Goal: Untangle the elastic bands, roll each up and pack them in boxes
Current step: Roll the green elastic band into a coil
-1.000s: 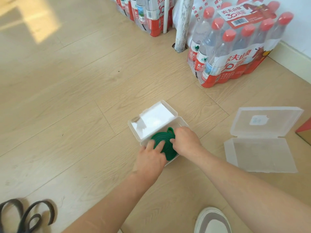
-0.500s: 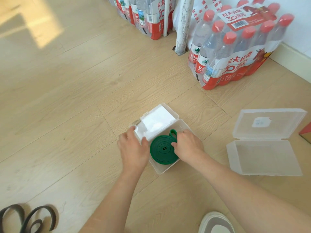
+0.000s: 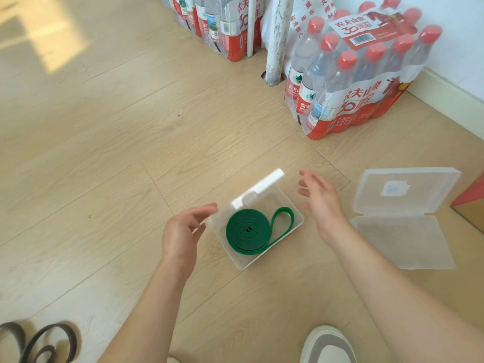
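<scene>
A rolled green elastic band [image 3: 248, 233] lies in a small clear plastic box [image 3: 242, 263] on the wooden floor, with one loop sticking out of the roll toward the box's right wall. The box's lid [image 3: 258, 191] stands tilted up at the far side. My left hand [image 3: 183, 231] hovers just left of the box with fingers apart, holding nothing. My right hand [image 3: 320, 203] hovers to the right of the box, also spread and holding nothing. A dark grey elastic band [image 3: 39, 341] lies loose on the floor at the bottom left.
A second clear box [image 3: 403, 239] lies open flat to the right, lid behind it. Shrink-wrapped packs of water bottles [image 3: 353, 74] stand at the back, beside a white pole [image 3: 275, 40]. A shoe [image 3: 327, 344] shows at the bottom edge. A red-edged object [image 3: 471, 200] sits at far right.
Both hands have let go of the green roll and pulled away to either side of the box. The roll's outer loop has sprung out, and the lid has tipped more upright.
</scene>
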Demonstrator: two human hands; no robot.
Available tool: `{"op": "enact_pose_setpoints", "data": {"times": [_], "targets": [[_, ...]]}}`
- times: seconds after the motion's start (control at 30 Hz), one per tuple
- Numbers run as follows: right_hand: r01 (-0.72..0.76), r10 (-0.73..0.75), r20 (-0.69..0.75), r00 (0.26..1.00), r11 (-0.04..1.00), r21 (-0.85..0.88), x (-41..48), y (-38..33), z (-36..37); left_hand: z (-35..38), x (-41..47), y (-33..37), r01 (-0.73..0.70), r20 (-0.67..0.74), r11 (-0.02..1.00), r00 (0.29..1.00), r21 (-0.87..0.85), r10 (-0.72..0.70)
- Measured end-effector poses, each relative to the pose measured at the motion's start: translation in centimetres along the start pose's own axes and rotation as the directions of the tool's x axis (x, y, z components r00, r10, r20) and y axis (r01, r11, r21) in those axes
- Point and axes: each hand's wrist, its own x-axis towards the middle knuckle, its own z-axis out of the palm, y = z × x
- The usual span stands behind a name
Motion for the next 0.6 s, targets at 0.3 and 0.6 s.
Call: {"op": "enact_pose_setpoints", "data": {"times": [0.3, 0.6], "targets": [[0.177, 0.037, 0.461, 0.886, 0.894, -0.411, 0.5, 1.7, -0.8, 2.7, -0.8, -5.5, -0.422, 0.380, 0.380, 0.906, 0.823, 0.186], [0.255, -0.084, 0.250, 0.965, 0.539, -0.803, -3.2, 4.6, -1.4, 3.0, -0.7, -6.2, -0.638, 0.614, 0.011, 0.746, 0.770, 0.258]]}}
